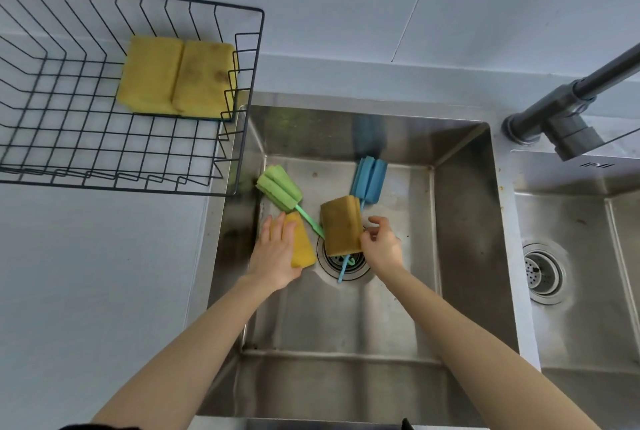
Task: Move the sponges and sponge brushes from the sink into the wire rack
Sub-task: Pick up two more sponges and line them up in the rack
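Both of my hands are down in the steel sink (460, 221). My left hand (275, 256) grips a yellow sponge (302, 244) near the sink's left wall. My right hand (381, 246) pinches the edge of a brownish sponge (341, 225), held upright over the drain (343, 263). A green sponge brush (280, 188) lies at the back left of the sink, its handle running under the sponges. A blue sponge brush (369, 180) lies behind the brown sponge. On the counter at the left stands the black wire rack (69, 138), with two yellow sponges (178, 77) in its far right corner.
A dark grey faucet (568, 107) reaches in from the upper right, over the divider. A second sink basin (581, 291) with its own strainer lies to the right. Pale countertop (104, 273) stretches in front of the rack. A tiled wall rises behind.
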Demonstrator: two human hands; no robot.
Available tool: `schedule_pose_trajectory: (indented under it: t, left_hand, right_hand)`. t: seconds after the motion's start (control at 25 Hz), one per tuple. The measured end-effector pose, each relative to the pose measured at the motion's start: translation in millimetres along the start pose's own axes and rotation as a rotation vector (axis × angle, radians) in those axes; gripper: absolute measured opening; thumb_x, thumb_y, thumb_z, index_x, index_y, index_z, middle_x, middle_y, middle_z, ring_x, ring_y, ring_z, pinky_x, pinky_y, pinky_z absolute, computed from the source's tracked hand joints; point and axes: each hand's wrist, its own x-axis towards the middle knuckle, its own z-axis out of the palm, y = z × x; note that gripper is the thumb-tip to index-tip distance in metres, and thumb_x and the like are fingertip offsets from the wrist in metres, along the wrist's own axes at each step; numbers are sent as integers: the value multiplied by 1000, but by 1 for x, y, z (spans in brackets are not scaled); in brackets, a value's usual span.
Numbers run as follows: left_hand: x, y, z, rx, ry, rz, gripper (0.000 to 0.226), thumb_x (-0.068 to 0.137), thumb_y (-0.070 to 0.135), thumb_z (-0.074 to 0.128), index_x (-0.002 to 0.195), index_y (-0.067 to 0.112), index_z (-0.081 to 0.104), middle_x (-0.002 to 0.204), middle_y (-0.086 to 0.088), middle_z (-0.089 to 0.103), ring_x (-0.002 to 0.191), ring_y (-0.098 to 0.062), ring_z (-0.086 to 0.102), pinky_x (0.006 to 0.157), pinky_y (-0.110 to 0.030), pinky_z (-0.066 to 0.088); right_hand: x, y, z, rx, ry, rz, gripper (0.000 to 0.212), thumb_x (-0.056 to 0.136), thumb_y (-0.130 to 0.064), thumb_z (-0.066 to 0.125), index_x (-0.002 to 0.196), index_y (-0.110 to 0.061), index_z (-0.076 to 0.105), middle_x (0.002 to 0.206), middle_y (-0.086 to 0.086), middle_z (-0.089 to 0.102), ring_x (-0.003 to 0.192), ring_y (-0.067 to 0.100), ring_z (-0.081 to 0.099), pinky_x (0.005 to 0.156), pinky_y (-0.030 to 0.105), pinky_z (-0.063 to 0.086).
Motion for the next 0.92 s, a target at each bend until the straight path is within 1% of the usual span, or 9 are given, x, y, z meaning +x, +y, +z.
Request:
schedule_pose_trajectory:
  t: [0.08, 0.16, 0.28, 0.36, 0.44, 0.56, 0.64, 0.8, 0.92]
  left_hand:
    - [0, -1, 0, 5, -1, 4, 89, 78, 29, 67, 143, 12, 9, 156, -11, 2, 144, -34, -3, 118, -45, 15]
    - [1, -2, 0, -4, -11, 7, 89, 78, 28, 68, 143, 12, 9, 157, -10, 1, 144, -34, -5, 118, -46, 16]
    - [2, -2, 0, -6, -21, 9, 89, 77, 29, 68, 143, 12, 10, 157, -10, 1, 144, -34, -5, 118, -47, 16]
    - [2, -4, 0, -5, -17, 13, 89, 77, 31, 68, 142, 13, 10, 157, -9, 2, 144, -34, -5, 118, -47, 16]
    - [2, -5, 0, -10, -14, 16, 90, 77, 31, 68, 142, 13, 10, 157, -8, 2, 144, -33, -5, 118, -46, 14]
    - [1, -6, 2, -6, -13, 15, 94, 75, 33, 70, 143, 13, 8, 157, -9, -1, 144, -32, -6, 118, -44, 10]
    - [0, -6, 3, 16, 0, 27, 93, 75, 34, 69, 143, 13, 9, 156, -10, 2, 144, -33, -3, 118, -43, 11]
    - [-4, -2, -5, -59, 4, 18, 85, 77, 34, 67, 141, 14, 15, 154, -8, 13, 140, -32, 10, 110, -42, 31]
    - [-12, 1, -12, -98, 4, 21, 82, 77, 33, 66, 140, 15, 18, 153, -6, 16, 139, -30, 13, 107, -42, 35]
  right_hand:
    - [4, 1, 0, -83, 69, -88, 43, 95, -13, 41, 137, -7, 36, 136, 16, 45, 120, 29, 49, 98, 36, 43]
    - [8, -2, 0, -304, 78, -294, 52, 94, -21, 46, 142, -10, 29, 143, 14, 37, 129, 29, 41, 106, 41, 37]
    - [11, -8, 0, -760, -54, -569, 82, 85, -40, 60, 148, -18, 13, 157, 9, 12, 145, 28, 14, 118, 43, 16]
    - [14, -12, 2, -946, -120, -638, 96, 78, -46, 66, 149, -21, 6, 159, 9, -1, 147, 28, -1, 119, 44, 5]
    - [19, -14, 4, -1025, -156, -635, 103, 75, -47, 68, 149, -21, 3, 159, 9, -4, 147, 28, -6, 119, 45, 1]
    - [21, -12, 4, -1101, -189, -608, 107, 73, -46, 71, 149, -16, 2, 159, 10, -1, 147, 29, -3, 119, 47, 3]
    - [20, -9, 3, -1112, -192, -593, 107, 73, -43, 72, 149, -14, 2, 158, 11, 3, 147, 29, 2, 119, 46, 7]
    - [9, -5, -6, -993, -182, -578, 105, 72, -44, 72, 148, -13, 6, 152, 10, 17, 141, 28, 18, 117, 40, 18]
    - [-1, -7, -17, -887, -143, -574, 104, 70, -47, 72, 147, -13, 11, 148, 8, 24, 137, 25, 26, 115, 38, 24]
